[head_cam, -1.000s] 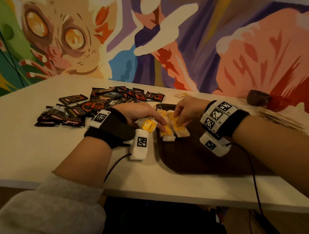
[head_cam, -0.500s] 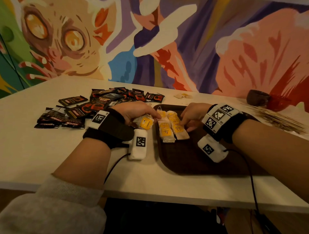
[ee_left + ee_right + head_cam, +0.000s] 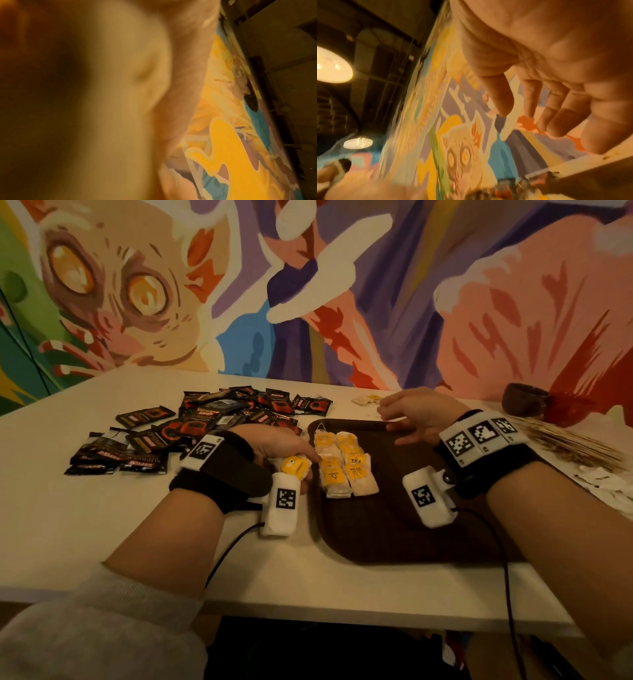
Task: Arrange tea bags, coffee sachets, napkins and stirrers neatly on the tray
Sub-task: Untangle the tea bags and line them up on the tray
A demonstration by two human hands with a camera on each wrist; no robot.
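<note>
A dark brown tray point(image 3: 394, 529) lies on the white table. Two neat rows of yellow-tagged tea bags point(image 3: 342, 463) lie at its far left corner. My left hand point(image 3: 284, 446) rests beside the tray's left edge and holds several tea bags point(image 3: 295, 468) under its curled fingers. My right hand point(image 3: 414, 416) hovers over the tray's far edge, fingers loose and empty; the right wrist view shows its fingers point(image 3: 553, 108) spread with nothing in them. A few more tea bags point(image 3: 366, 399) lie past the tray. The left wrist view is a blur of skin.
A heap of black and red coffee sachets point(image 3: 191, 426) covers the table left of the tray. Wooden stirrers point(image 3: 568, 443) and white napkins point(image 3: 603, 484) lie at the right. A dark cup point(image 3: 524, 398) stands by the mural wall.
My right hand has let go of the tea bag rows and lifted toward the tray's far edge. The left hand has stayed put with its tea bags.
</note>
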